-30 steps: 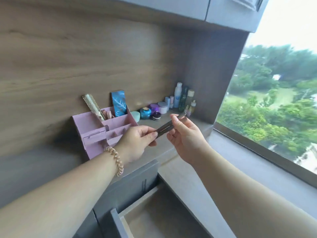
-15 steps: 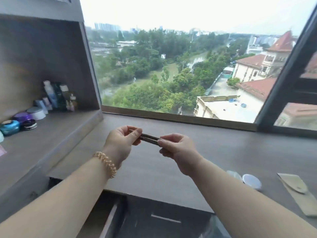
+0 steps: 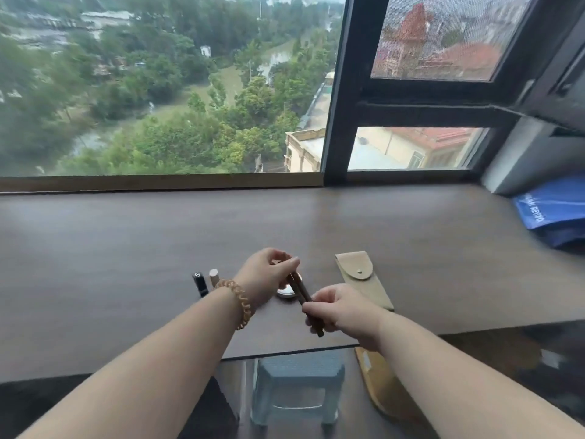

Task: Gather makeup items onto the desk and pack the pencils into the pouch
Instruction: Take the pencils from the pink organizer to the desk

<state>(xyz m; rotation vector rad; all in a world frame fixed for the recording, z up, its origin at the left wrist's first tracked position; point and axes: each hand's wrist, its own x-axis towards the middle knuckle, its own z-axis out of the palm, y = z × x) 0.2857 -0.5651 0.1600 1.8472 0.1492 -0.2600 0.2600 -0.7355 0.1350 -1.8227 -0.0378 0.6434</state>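
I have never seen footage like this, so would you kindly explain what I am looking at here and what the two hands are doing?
There is no machine here: a person wears a wide-angle camera on the head, so the single picture looks forward and down along both forearms. The left hand, with a coiled band at its wrist, and the right hand together hold brown makeup pencils above a dark desk by a window. On the desk lie a tan pouch with its flap closed, a black tube, a beige tube, and a small round compact partly hidden behind the hands. A blue bag sits at the far right.
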